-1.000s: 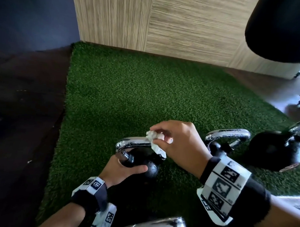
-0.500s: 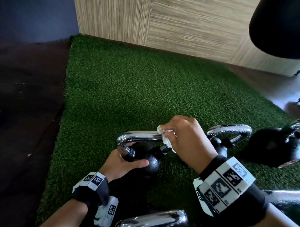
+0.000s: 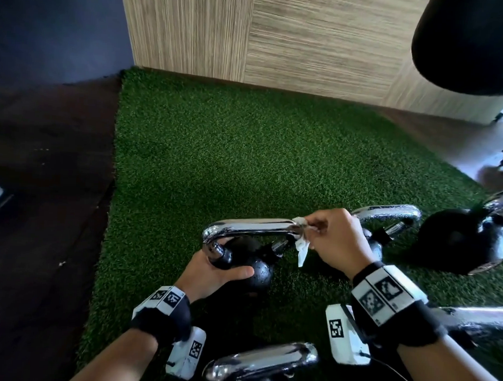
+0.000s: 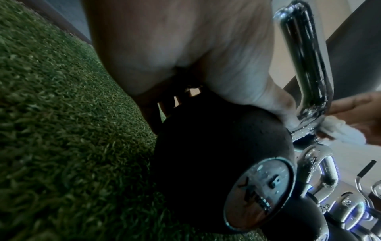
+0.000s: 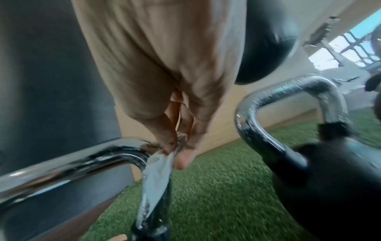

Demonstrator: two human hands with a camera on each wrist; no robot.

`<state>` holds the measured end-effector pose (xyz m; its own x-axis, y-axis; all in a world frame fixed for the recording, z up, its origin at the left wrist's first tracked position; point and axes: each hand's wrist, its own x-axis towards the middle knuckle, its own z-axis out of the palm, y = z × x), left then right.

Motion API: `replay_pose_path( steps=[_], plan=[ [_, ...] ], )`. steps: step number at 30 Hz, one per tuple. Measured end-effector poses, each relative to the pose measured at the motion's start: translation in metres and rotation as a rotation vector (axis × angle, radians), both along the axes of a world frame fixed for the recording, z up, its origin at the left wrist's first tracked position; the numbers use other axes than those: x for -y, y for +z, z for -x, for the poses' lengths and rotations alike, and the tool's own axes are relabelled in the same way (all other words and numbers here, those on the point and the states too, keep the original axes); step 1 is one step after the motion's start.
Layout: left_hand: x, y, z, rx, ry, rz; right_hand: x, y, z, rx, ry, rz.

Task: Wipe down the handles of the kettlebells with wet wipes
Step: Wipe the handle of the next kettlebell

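Note:
A black kettlebell (image 3: 256,269) with a chrome handle (image 3: 252,228) stands on the green turf (image 3: 217,160). My left hand (image 3: 213,274) grips its black body, thumb across the front; in the left wrist view the body (image 4: 206,154) fills the middle under my palm. My right hand (image 3: 334,241) pinches a white wet wipe (image 3: 301,246) against the handle's right bend. The right wrist view has the wipe (image 5: 158,172) draped over that bend of the handle (image 5: 82,164), held between thumb and fingers.
Another kettlebell's chrome handle (image 3: 386,215) sits just right of my right hand, and a larger black kettlebell (image 3: 465,240) stands further right. One more chrome handle (image 3: 261,361) lies near my left wrist. A wood-panel wall (image 3: 278,40) borders the turf at the back, dark floor on the left.
My right hand has slid the wipe rightward along the handle, from its middle to the right bend. The left hand keeps its hold on the kettlebell body.

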<state>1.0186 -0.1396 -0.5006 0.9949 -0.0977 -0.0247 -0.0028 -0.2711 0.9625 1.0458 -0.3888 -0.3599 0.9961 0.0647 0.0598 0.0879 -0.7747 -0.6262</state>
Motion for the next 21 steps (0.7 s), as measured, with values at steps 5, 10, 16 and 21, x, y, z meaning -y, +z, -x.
replay_pose_path(
  steps=[5, 10, 16, 21],
  plan=[
    [0.001, 0.003, 0.002, -0.022, 0.001, -0.040, 0.007, -0.021, -0.005, -0.132, -0.076, -0.187],
    [0.000, 0.006, 0.001, -0.066, -0.020, 0.002, 0.000, -0.040, -0.007, -0.401, -0.057, -0.287],
    [-0.012, 0.026, 0.009, -0.129, -0.073, -0.248, 0.007, -0.033, -0.003, -0.469, 0.017, -0.211],
    [-0.045, 0.065, 0.027, -0.198, -0.155, -0.593, 0.025, 0.006, 0.009, -0.472, 0.208, -0.027]
  ],
)
